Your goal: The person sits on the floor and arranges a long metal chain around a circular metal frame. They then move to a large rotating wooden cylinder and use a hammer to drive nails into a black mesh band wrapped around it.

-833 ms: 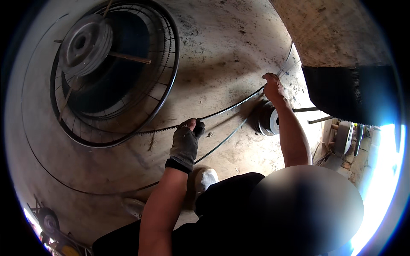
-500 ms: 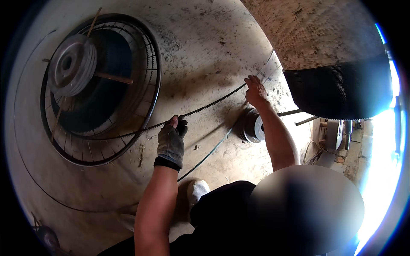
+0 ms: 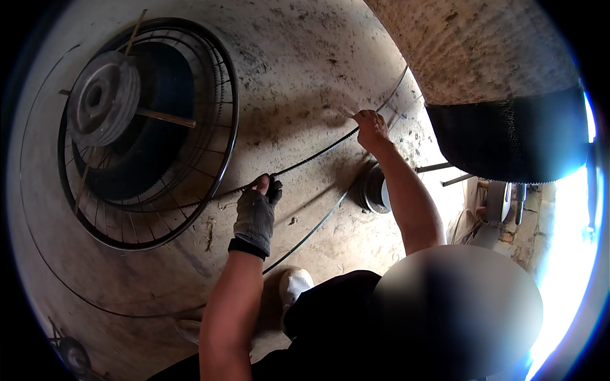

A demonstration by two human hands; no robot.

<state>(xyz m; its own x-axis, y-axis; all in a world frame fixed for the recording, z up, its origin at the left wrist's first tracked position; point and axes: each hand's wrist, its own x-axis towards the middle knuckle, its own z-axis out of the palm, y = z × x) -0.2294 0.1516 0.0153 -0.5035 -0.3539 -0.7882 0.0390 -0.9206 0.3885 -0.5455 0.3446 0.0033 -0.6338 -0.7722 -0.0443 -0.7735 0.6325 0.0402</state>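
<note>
A long dark toothed strip (image 3: pixel 318 152) runs from the spoked wheel at left, through both hands, up toward the large round drum (image 3: pixel 502 130) at upper right. My left hand (image 3: pixel 256 213), in a grey glove with the thumb bare, is closed with thumb and fingers pinching the strip near the wheel's right side. Farther up the strip, my bare right hand (image 3: pixel 373 130) has its fingers bent over it; the fingertips' hold is partly hidden. The spoked wheel (image 3: pixel 236 108) carries a dark toothed coil (image 3: pixel 181 95).
A grey grooved pulley (image 3: pixel 95 98) sits in front of the coil, with thin wooden sticks (image 3: pixel 166 117) around it. A smaller pulley (image 3: pixel 375 190) stands on the stained floor below my right hand. A greenish cord (image 3: pixel 311 233) runs from it toward my shoe (image 3: pixel 294 284).
My right hand has shifted slightly left and up, still at the strip. The left hand stays nearly in place. The strip's teeth between the hands show less clearly, and the wheel's spokes sit differently.
</note>
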